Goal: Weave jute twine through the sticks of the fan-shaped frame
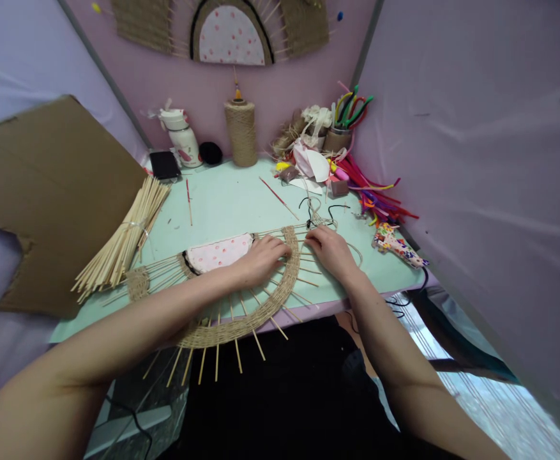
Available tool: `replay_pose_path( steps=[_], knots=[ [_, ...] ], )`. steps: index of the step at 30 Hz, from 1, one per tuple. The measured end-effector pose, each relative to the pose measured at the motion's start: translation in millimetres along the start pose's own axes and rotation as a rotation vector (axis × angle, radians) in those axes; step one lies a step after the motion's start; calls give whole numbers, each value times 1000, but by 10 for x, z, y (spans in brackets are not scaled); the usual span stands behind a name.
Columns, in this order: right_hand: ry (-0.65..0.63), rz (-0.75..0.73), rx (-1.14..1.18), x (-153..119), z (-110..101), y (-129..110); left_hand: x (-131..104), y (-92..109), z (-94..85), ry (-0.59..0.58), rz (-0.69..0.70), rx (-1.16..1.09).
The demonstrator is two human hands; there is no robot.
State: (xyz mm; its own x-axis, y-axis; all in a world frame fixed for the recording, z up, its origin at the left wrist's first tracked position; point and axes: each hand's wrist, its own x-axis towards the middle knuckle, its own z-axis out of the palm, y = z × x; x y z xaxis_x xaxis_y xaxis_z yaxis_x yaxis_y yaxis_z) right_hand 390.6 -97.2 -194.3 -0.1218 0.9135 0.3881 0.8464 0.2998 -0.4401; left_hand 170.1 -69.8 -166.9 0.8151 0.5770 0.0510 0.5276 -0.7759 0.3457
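Note:
A half-round weaving (241, 329) of brown twine on thin wooden sticks lies over the front edge of the table, its sticks fanning out toward me. At its centre is a white half-disc (219, 253) with pink spots and a dark rim, partly covered by my left forearm. My left hand (266, 259) is closed at the right part of the weaving, fingers curled against the woven band. Just right of the band, my right hand (330, 251) is closed in a pinch by the stick ends. Loose twine (357, 252) loops out beside it; its fingertips are partly hidden.
Bundled sticks (119, 246) and cardboard (54, 191) stand at left. A bottle (182, 137) and twine spool (240, 134) are at the back. Craft scraps (311, 160), pipe cleaners (375, 191) and a patterned glue gun (397, 245) lie at right. A similar weaving (143, 25) hangs on the wall.

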Motion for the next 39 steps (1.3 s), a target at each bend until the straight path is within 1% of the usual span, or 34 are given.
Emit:
replay_pose_path(
  steps=[3,6,10,13,17,19,22,26,30,32,35,39],
  knots=[
    [4,21,-32,-27,-45,-38,-15,6,-17,-12,33,-26],
    [5,12,-40,-92,-97,-74,-46,3,-34,-18,80,-79],
    [3,47,-88,-194,-163,-97,-61,-4,-27,-19,89,-131],
    [18,120,-115,-240,-194,-95,-36,-13,11,7,67,-111],
    [34,177,-116,-262,-184,-70,17,-33,36,66,-37,-30],
    [34,176,-118,-270,-164,-50,51,-33,12,57,-54,21],
    [34,171,-112,-277,-134,-21,108,-5,-55,-5,-27,113],
    [35,186,-112,-275,-121,-5,167,49,-119,-69,-26,131],
    [39,177,-98,-276,-138,-7,172,54,-109,-62,-3,124],
    [41,165,-73,-285,-160,-1,157,35,-95,-40,15,99],
    [38,146,-20,-304,-200,21,122,3,-87,-11,8,63],
    [35,175,26,-319,-220,48,79,-10,-96,-8,11,32]
  ],
)
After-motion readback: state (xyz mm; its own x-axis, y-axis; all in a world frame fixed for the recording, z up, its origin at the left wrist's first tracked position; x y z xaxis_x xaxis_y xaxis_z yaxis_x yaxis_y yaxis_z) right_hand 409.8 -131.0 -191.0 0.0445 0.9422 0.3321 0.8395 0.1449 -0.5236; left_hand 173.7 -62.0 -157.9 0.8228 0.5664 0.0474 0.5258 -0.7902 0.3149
